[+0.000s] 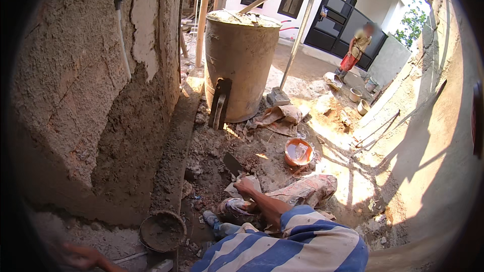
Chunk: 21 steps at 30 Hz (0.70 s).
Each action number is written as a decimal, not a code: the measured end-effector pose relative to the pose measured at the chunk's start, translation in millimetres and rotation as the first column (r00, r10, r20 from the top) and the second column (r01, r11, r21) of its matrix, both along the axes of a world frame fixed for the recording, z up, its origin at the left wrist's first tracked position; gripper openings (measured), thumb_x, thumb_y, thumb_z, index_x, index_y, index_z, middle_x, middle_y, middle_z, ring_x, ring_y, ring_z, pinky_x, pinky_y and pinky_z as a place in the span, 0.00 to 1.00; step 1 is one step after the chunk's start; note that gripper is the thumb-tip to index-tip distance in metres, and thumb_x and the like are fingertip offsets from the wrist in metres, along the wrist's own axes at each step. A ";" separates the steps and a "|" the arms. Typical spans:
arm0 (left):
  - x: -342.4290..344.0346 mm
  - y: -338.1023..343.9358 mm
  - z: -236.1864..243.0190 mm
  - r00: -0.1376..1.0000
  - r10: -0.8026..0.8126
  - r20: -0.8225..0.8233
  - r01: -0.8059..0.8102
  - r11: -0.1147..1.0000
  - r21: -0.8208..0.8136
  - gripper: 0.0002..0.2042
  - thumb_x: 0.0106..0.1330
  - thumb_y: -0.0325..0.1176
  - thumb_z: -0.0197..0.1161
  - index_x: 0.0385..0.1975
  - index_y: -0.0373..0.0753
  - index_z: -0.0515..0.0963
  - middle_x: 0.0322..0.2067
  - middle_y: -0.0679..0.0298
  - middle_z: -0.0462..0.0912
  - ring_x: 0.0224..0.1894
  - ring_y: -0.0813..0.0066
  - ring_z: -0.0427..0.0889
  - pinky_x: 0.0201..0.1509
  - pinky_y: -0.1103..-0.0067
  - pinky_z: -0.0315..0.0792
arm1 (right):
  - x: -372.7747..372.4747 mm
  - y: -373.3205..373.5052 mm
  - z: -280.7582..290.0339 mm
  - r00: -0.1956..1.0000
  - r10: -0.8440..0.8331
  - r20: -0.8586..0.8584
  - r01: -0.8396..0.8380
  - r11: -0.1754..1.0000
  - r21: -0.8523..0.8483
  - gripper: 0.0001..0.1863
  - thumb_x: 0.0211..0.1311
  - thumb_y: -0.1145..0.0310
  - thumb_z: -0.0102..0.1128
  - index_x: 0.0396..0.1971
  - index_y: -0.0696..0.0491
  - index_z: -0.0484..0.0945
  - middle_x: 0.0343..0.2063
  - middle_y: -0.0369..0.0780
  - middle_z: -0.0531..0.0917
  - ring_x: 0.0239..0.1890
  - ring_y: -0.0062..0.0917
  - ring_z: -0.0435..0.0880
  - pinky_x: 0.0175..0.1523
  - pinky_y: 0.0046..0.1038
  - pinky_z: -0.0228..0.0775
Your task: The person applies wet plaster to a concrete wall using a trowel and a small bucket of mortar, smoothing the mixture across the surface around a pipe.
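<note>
My right hand (245, 185) is closed round the handle of a trowel, whose dark flat blade (233, 164) points up and away above the rubble. Low at the left edge, my left hand (83, 256) is in shadow and blurred, so its fingers cannot be made out. Near it stands a round bowl (162, 230) with grey mortar in it, close to the foot of the wall. That wall (75, 85) carries a dark, rough patch of wet mortar (132, 138) beside older plaster. A pale pipe (122, 45) sticks out of it higher up.
A large drum (242, 65) stands ahead, with a plastering float (220, 105) leaning on it. An orange basin (298, 152) holds cloudy liquid near crumpled sacks (282, 118). A pole (301, 30) rises from a block. Another person (359, 48) stands farther back, near buckets.
</note>
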<state>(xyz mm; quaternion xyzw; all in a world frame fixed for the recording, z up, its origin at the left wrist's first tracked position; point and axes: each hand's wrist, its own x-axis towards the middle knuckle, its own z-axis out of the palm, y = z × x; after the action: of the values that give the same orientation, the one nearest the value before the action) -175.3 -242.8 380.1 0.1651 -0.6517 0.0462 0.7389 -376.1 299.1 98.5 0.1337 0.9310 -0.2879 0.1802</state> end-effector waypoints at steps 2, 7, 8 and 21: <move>-39.9 94.7 -55.7 0.902 -0.410 0.134 0.339 0.866 0.368 0.16 0.71 0.31 0.42 0.53 0.29 0.66 0.50 0.50 0.72 0.50 0.63 0.74 0.53 0.72 0.70 | 50.4 93.0 -56.0 0.980 -0.173 -0.101 0.190 0.960 0.205 0.24 0.48 0.51 0.56 0.30 0.61 0.79 0.29 0.52 0.80 0.33 0.42 0.80 0.36 0.40 0.70; 20.4 164.8 -384.0 0.478 -0.878 -0.018 -0.082 -0.065 0.995 0.17 0.62 0.32 0.50 0.47 0.29 0.71 0.37 0.54 0.76 0.33 0.68 0.77 0.33 0.74 0.74 | 196.4 118.1 -36.1 0.813 -0.521 -0.260 0.558 0.825 0.091 0.22 0.46 0.55 0.56 0.29 0.63 0.75 0.33 0.54 0.78 0.38 0.47 0.77 0.43 0.43 0.68; 51.1 155.5 -413.2 0.212 -0.929 -0.303 -0.419 -0.366 0.831 0.47 0.54 0.41 0.64 0.66 0.41 0.37 0.66 0.51 0.45 0.67 0.59 0.47 0.66 0.69 0.51 | 218.1 89.9 21.3 0.717 -0.653 -0.244 0.670 0.742 -0.016 0.21 0.46 0.56 0.56 0.28 0.62 0.76 0.33 0.54 0.78 0.37 0.48 0.77 0.42 0.43 0.68; 159.1 170.4 -425.2 0.684 -0.729 -0.025 -0.467 -0.464 0.753 0.12 0.59 0.37 0.56 0.38 0.37 0.74 0.25 0.63 0.77 0.24 0.74 0.74 0.27 0.75 0.69 | 101.9 6.6 -1.0 0.831 0.547 -0.100 -0.550 0.835 0.005 0.22 0.56 0.56 0.53 0.43 0.57 0.68 0.27 0.56 0.77 0.32 0.52 0.77 0.32 0.45 0.67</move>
<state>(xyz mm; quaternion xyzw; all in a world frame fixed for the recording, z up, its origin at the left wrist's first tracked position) -16.2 -72.4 -45.1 0.5503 -0.5757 -0.5986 -0.0857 -274.2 305.6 97.5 -0.1551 0.9344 -0.2415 0.2111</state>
